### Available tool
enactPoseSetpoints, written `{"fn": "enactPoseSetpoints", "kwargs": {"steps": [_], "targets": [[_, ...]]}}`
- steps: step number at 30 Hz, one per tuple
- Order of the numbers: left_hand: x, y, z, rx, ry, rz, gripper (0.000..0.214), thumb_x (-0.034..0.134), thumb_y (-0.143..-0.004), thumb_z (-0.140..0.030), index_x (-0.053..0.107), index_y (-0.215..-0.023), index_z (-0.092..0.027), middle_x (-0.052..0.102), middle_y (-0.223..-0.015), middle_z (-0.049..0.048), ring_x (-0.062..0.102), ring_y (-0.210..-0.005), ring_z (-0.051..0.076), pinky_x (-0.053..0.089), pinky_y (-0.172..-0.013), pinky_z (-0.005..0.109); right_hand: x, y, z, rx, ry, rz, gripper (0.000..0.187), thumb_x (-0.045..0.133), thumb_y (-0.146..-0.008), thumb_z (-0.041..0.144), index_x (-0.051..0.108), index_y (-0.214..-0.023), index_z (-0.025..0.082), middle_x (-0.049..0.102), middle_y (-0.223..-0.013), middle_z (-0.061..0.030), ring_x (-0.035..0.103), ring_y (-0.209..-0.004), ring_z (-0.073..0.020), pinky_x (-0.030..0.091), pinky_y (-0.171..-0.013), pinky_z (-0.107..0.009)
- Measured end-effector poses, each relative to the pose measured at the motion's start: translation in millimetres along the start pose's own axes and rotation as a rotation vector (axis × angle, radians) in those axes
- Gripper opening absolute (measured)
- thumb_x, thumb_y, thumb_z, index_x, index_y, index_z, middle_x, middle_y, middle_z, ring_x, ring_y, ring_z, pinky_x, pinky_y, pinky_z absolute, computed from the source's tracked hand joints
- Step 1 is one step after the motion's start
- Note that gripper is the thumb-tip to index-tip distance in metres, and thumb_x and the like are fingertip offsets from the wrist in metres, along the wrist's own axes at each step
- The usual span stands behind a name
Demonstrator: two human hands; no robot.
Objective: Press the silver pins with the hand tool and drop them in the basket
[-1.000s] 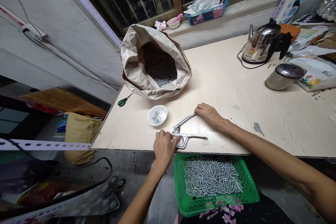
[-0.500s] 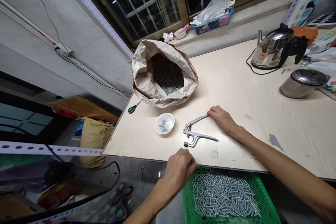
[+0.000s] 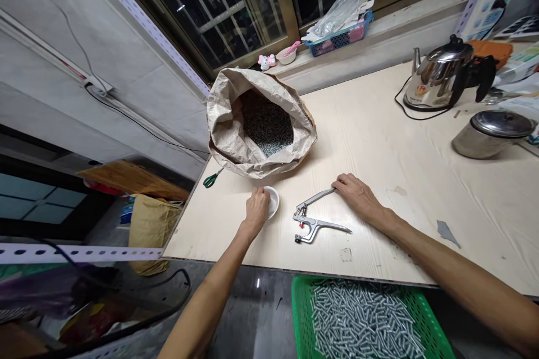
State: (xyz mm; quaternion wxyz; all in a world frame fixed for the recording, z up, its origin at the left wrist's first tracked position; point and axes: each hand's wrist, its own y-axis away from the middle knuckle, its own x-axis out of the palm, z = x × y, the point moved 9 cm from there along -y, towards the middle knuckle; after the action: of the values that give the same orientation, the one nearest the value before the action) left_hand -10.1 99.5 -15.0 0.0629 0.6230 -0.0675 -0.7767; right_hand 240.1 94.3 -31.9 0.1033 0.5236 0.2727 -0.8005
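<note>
My left hand (image 3: 256, 210) reaches into a small white bowl (image 3: 275, 201), fingers bent inward and covering much of it. What they pinch, if anything, is hidden. My right hand (image 3: 357, 196) is closed on the upper handle end of metal hand pliers (image 3: 312, 223), which lie on the table with their handles spread. Behind the bowl stands a wide-mouthed paper sack (image 3: 227, 137) holding many small metal pieces (image 3: 273, 129). Below the table's front edge, a green basket (image 3: 301, 314) is filled with silvery screw-like or spring-like pieces (image 3: 366, 320).
Green-handled scissors (image 3: 210, 180) lie at the table's left edge. A steel kettle (image 3: 440, 78) and a lidded metal pot (image 3: 484, 137) stand at the right. A blue basket (image 3: 341, 39) with plastic bags rests on the windowsill.
My left hand has moved from above the table's front edge, up and left, into the white bowl. My right hand stays on the pliers' handle.
</note>
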Motion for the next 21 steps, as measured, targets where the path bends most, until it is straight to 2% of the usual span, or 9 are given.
{"fn": "enactPoseSetpoints", "kwargs": {"steps": [2,4,6,8,11,13,17,21], "targets": [[-6.9,3.9,-2.3,0.017,0.028,-0.037,0.029,0.038,-0.089,-0.014,0.067,-0.090,-0.014,0.062,-0.102,0.0146,0.054,-0.103,0.025,0.045,-0.077,0.030,-8.8,3.3,10.7,-0.003,0.011,-0.022,0.016,0.045,-0.091,0.016,0.061,-0.092,0.017,0.058,-0.093,-0.0089,0.048,-0.084,-0.0207,0.037,-0.067,-0.032],[-21.2,13.3,-4.4,0.015,0.121,-0.124,0.026,0.041,-0.089,-0.016,0.067,-0.088,-0.015,0.064,-0.099,0.0134,0.055,-0.100,0.024,0.045,-0.078,0.030,-13.2,9.2,30.8,-0.073,-0.012,-0.004,0.015,0.048,-0.092,0.023,0.062,-0.089,0.017,0.059,-0.088,-0.0077,0.049,-0.083,-0.0206,0.036,-0.069,-0.033],[-33.7,28.1,-7.8,0.007,0.320,-0.203,0.021,0.046,-0.087,-0.021,0.067,-0.086,-0.017,0.067,-0.094,0.0097,0.058,-0.093,0.022,0.044,-0.078,0.029,-8.4,17.5,52.2,-0.158,-0.052,0.068,0.015,0.054,-0.090,0.032,0.062,-0.087,0.019,0.059,-0.086,-0.0056,0.049,-0.081,-0.0198,0.034,-0.069,-0.033],[-34.7,45.2,-14.4,-0.001,0.589,-0.207,0.018,0.052,-0.085,-0.027,0.068,-0.084,-0.018,0.069,-0.088,0.0060,0.061,-0.083,0.019,0.045,-0.076,0.027,2.5,25.7,65.9,-0.197,-0.065,0.135,0.016,0.058,-0.088,0.035,0.060,-0.088,0.019,0.058,-0.089,-0.0047,0.049,-0.081,-0.0194,0.033,-0.069,-0.033],[-13.9,68.7,-26.5,-0.053,0.931,-0.115,0.023,0.057,-0.080,-0.036,0.070,-0.080,-0.016,0.070,-0.080,0.0041,0.061,-0.074,0.017,0.046,-0.069,0.026,19.2,34.1,72.1,-0.204,-0.037,0.158,0.011,0.050,-0.092,0.024,0.055,-0.084,0.019,0.057,-0.085,-0.0041,0.046,-0.075,-0.0176,0.030,-0.066,-0.032],[6.1,80.5,-30.6,-0.115,1.069,-0.073,0.029,0.059,-0.077,-0.041,0.070,-0.079,-0.015,0.070,-0.077,0.0043,0.061,-0.071,0.017,0.046,-0.065,0.025,23.4,37.7,74.4,-0.234,-0.017,0.128,0.018,0.041,-0.094,0.014,0.053,-0.081,0.018,0.056,-0.082,-0.0041,0.043,-0.071,-0.0170,0.029,-0.065,-0.032],[36.7,91.4,-34.9,-0.172,1.219,-0.052,0.035,0.061,-0.075,-0.046,0.071,-0.080,-0.013,0.069,-0.075,0.0045,0.060,-0.068,0.015,0.046,-0.063,0.024,10.7,43.9,83.6,-0.340,0.055,0.012,0.025,0.034,-0.094,0.008,0.053,-0.080,0.018,0.054,-0.077,-0.0045,0.040,-0.070,-0.0179,0.026,-0.064,-0.033],[44.4,93.3,-43.1,-0.153,1.277,-0.049,0.033,0.063,-0.074,-0.045,0.071,-0.078,-0.013,0.068,-0.074,0.0043,0.060,-0.067,0.014,0.046,-0.063,0.023,-4.1,46.2,92.5,-0.392,0.109,-0.039,0.029,0.033,-0.094,0.008,0.053,-0.077,0.018,0.053,-0.073,-0.0038,0.039,-0.068,-0.0182,0.025,-0.063,-0.034]]}}
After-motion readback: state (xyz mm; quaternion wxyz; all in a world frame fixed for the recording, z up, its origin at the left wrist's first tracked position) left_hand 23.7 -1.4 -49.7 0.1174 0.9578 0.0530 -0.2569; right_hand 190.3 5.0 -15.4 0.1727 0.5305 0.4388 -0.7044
